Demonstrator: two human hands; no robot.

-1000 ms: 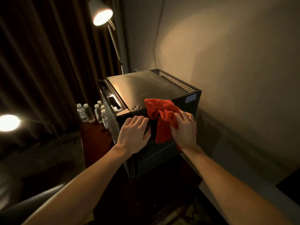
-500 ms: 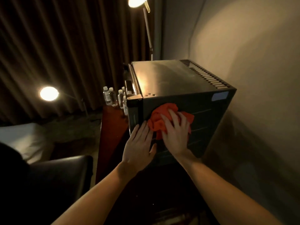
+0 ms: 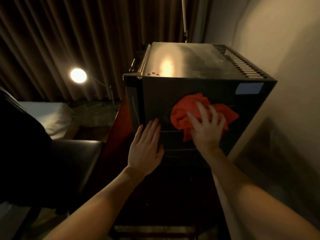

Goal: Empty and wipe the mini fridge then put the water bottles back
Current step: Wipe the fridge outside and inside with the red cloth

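On the near side wall of the fridge [image 3: 199,87], we list a red cloth [image 3: 187,111], bunched, pressed flat against the dark panel by our right hand [image 3: 206,129]; fingers spread over the cloth, palm on it, blurred, not curled round it. Our left hand [image 3: 145,149] lies flat and open on the same panel, just left of the cloth, fingertips near the panel's left edge, holding nothing.

Fridge: black box, glossy top catching a lamp's glare, vent slots [image 3: 242,64] along the top's right edge, a pale blue label [image 3: 249,88] at the upper right corner of the side wall. Door edge [image 3: 138,66] at the left end; whether it is shut we cannot tell.

Room to move: right of the fridge, the wall [image 3: 277,49] stands close, leaving a narrow gap. Left of it, a reddish wooden top [image 3: 117,129] runs along the base, then a dark chair [image 3: 72,153] close beside that. Below our hands the panel drops into shadow.

Around: brown curtain [image 3: 69,40] behind, a lit lamp [image 3: 78,75] on a thin arm at left, a lamp pole [image 3: 184,19] behind the fridge, a pale cushion [image 3: 50,115] at far left. Water bottles are not visible to us.
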